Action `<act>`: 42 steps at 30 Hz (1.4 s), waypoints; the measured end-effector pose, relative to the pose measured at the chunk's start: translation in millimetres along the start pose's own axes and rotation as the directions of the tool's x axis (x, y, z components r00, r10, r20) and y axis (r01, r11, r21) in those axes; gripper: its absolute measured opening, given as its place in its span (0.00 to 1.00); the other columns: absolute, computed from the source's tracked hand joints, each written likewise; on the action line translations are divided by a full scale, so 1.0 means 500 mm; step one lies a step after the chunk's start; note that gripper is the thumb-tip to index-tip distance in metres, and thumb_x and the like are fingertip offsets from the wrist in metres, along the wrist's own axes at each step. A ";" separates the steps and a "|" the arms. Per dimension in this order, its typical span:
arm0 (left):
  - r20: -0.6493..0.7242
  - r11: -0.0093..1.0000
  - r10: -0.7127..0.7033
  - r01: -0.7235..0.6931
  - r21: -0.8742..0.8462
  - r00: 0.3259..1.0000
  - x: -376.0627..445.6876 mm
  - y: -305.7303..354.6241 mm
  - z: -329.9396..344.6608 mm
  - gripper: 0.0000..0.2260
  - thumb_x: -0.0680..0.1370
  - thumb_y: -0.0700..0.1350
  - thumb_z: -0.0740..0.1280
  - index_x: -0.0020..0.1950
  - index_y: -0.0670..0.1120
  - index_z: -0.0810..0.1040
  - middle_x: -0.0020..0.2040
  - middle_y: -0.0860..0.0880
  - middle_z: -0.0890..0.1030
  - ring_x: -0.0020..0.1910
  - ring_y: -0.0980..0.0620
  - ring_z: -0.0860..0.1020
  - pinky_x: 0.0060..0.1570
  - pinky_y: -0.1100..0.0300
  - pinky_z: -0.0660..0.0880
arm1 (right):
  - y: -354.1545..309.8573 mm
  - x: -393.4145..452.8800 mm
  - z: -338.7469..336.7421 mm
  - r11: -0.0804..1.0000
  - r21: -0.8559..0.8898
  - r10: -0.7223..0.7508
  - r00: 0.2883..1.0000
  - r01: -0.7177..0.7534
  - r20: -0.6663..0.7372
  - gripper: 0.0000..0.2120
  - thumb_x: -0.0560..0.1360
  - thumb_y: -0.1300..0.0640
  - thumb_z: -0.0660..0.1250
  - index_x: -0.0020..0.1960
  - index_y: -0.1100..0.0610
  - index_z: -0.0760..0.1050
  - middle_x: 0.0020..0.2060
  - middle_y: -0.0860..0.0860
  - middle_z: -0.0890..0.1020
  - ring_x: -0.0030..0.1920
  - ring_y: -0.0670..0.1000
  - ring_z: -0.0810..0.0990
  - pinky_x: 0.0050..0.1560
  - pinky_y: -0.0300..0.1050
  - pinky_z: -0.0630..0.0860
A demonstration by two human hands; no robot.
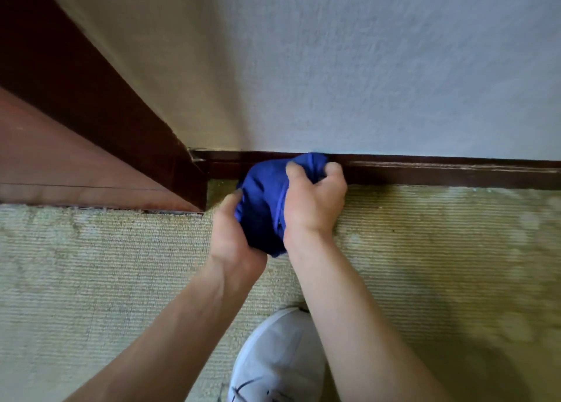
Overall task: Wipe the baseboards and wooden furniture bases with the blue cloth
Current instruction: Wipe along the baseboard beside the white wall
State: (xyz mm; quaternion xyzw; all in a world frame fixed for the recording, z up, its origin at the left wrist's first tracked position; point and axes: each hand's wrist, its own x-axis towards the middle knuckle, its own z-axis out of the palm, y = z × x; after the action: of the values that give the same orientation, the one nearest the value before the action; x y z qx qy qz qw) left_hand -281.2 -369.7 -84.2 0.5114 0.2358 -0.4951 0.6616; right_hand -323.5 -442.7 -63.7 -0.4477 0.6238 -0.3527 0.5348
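The blue cloth [263,201] is bunched into a ball between both hands, just in front of the dark wooden baseboard [440,172] that runs along the foot of the wall. My right hand [312,203] grips the cloth from the right and top, with its fingertips up against the baseboard. From below on the left, my left hand [232,234] holds the cloth's lower part. A dark reddish wooden furniture base [100,122] meets the baseboard at the corner on the left.
Beige ribbed carpet [425,250] covers the floor. The pale textured wall [364,68] rises above the baseboard. My white shoe [273,359] stands on the carpet under my forearms.
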 end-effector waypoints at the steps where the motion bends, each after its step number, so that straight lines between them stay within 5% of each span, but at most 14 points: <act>1: 0.016 1.000 0.007 -0.008 0.026 1.000 -0.002 -0.009 0.006 0.17 0.80 0.52 0.61 0.60 0.43 0.80 0.54 0.40 0.84 0.47 0.41 0.82 0.43 0.52 0.73 | -0.004 0.019 -0.023 1.000 0.015 0.014 1.000 -0.014 -0.013 0.11 0.72 0.59 0.71 0.40 0.56 0.68 0.33 0.47 0.74 0.35 0.49 0.73 0.44 0.45 0.74; 4: 0.001 0.992 0.056 -0.056 0.114 0.998 0.005 -0.024 0.032 0.19 0.76 0.47 0.68 0.64 0.39 0.78 0.58 0.40 0.83 0.50 0.41 0.83 0.43 0.50 0.78 | -0.010 0.071 -0.070 0.999 0.048 0.018 0.993 -0.012 -0.113 0.12 0.72 0.60 0.71 0.39 0.54 0.67 0.33 0.45 0.72 0.32 0.45 0.71 0.43 0.42 0.70; 8: -0.135 0.989 0.138 -0.128 0.077 0.981 0.020 -0.005 0.026 0.26 0.69 0.50 0.71 0.65 0.42 0.77 0.59 0.40 0.84 0.54 0.39 0.84 0.43 0.48 0.82 | -0.017 0.038 -0.016 0.997 0.071 0.015 0.968 0.003 -0.251 0.10 0.73 0.61 0.68 0.46 0.57 0.66 0.33 0.43 0.71 0.37 0.51 0.73 0.43 0.39 0.68; 13: -0.144 0.979 0.204 -0.203 0.025 0.968 0.046 0.015 -0.032 0.28 0.69 0.54 0.70 0.68 0.46 0.76 0.65 0.43 0.80 0.61 0.42 0.80 0.64 0.41 0.74 | -0.009 -0.027 0.037 0.999 -0.036 -0.005 0.999 0.004 -0.041 0.10 0.75 0.60 0.67 0.48 0.58 0.65 0.32 0.42 0.68 0.39 0.53 0.70 0.40 0.37 0.61; 16: -0.104 0.987 0.154 -0.149 0.053 0.983 0.034 0.002 -0.001 0.24 0.73 0.51 0.70 0.68 0.46 0.76 0.63 0.42 0.82 0.58 0.41 0.83 0.54 0.42 0.80 | -0.013 0.001 -0.001 0.996 -0.090 -0.020 0.999 0.016 -0.042 0.10 0.74 0.59 0.69 0.48 0.59 0.68 0.33 0.46 0.71 0.41 0.55 0.74 0.44 0.43 0.69; 19: -0.045 0.984 0.101 -0.093 0.153 0.994 0.016 -0.017 0.047 0.13 0.79 0.43 0.68 0.63 0.43 0.76 0.57 0.40 0.84 0.50 0.40 0.85 0.39 0.48 0.82 | -0.026 0.048 -0.039 0.999 -0.025 0.034 0.978 -0.040 -0.204 0.10 0.73 0.59 0.68 0.50 0.58 0.69 0.39 0.49 0.75 0.44 0.55 0.77 0.52 0.49 0.75; 22: -0.101 0.956 0.237 -0.214 0.199 0.966 0.002 -0.007 0.047 0.05 0.79 0.36 0.65 0.48 0.45 0.76 0.47 0.41 0.83 0.44 0.42 0.83 0.42 0.48 0.80 | -0.034 0.052 -0.021 0.986 0.104 0.150 0.961 -0.128 -0.233 0.14 0.73 0.61 0.67 0.58 0.60 0.69 0.46 0.49 0.76 0.46 0.51 0.75 0.54 0.46 0.74; 25: -0.183 0.927 0.365 -0.340 0.158 0.913 -0.007 0.029 -0.004 0.07 0.79 0.38 0.64 0.45 0.49 0.75 0.50 0.43 0.83 0.51 0.41 0.83 0.51 0.40 0.79 | -0.014 0.003 0.016 0.914 0.204 0.346 0.937 -0.350 0.055 0.20 0.73 0.62 0.70 0.62 0.61 0.67 0.51 0.53 0.78 0.50 0.53 0.79 0.57 0.47 0.76; 28: -0.150 0.970 0.235 -0.224 0.090 0.960 -0.014 0.037 -0.056 0.09 0.80 0.44 0.63 0.59 0.48 0.78 0.60 0.38 0.82 0.56 0.37 0.82 0.55 0.35 0.76 | 0.018 -0.015 0.002 0.823 0.119 0.489 0.800 -0.555 0.347 0.22 0.69 0.58 0.75 0.58 0.62 0.72 0.48 0.57 0.83 0.49 0.56 0.84 0.53 0.51 0.81; 31: -0.124 0.983 0.178 -0.170 0.069 0.976 -0.005 0.042 -0.060 0.17 0.81 0.48 0.64 0.66 0.42 0.76 0.60 0.36 0.82 0.46 0.42 0.85 0.40 0.51 0.80 | 0.030 0.002 -0.030 0.849 -0.011 0.484 0.769 -0.528 0.417 0.17 0.69 0.61 0.74 0.56 0.65 0.77 0.45 0.59 0.85 0.46 0.58 0.85 0.51 0.55 0.81; 35: -0.103 0.990 0.086 -0.073 0.121 0.991 0.039 0.021 0.021 0.22 0.81 0.50 0.62 0.68 0.36 0.73 0.62 0.37 0.80 0.45 0.44 0.85 0.31 0.57 0.81 | 0.003 0.046 -0.075 0.879 0.204 0.369 0.886 -0.431 0.282 0.13 0.71 0.70 0.69 0.54 0.66 0.75 0.40 0.58 0.82 0.38 0.55 0.82 0.42 0.49 0.80; 38: -0.038 0.985 0.066 -0.059 0.159 0.997 0.036 -0.036 0.098 0.17 0.80 0.40 0.65 0.68 0.37 0.73 0.62 0.36 0.81 0.55 0.39 0.83 0.46 0.49 0.84 | -0.012 0.100 -0.127 0.898 0.298 0.332 0.943 -0.325 0.026 0.11 0.71 0.69 0.68 0.52 0.62 0.73 0.40 0.56 0.79 0.38 0.54 0.79 0.41 0.45 0.76; 42: -0.032 0.974 0.170 -0.162 0.158 0.985 0.008 -0.052 0.118 0.13 0.78 0.32 0.64 0.63 0.39 0.77 0.52 0.40 0.84 0.49 0.42 0.84 0.49 0.49 0.81 | 0.004 0.110 -0.138 0.946 0.230 0.244 0.969 -0.227 -0.046 0.10 0.71 0.67 0.69 0.49 0.59 0.72 0.44 0.55 0.80 0.43 0.53 0.80 0.48 0.47 0.78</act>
State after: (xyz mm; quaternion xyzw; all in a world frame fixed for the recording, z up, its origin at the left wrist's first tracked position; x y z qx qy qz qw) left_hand -314.4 -424.8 -77.5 0.5903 0.1682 -0.4431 0.6534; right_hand -393.1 -495.9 -72.5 -0.2939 0.6487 -0.3702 0.5965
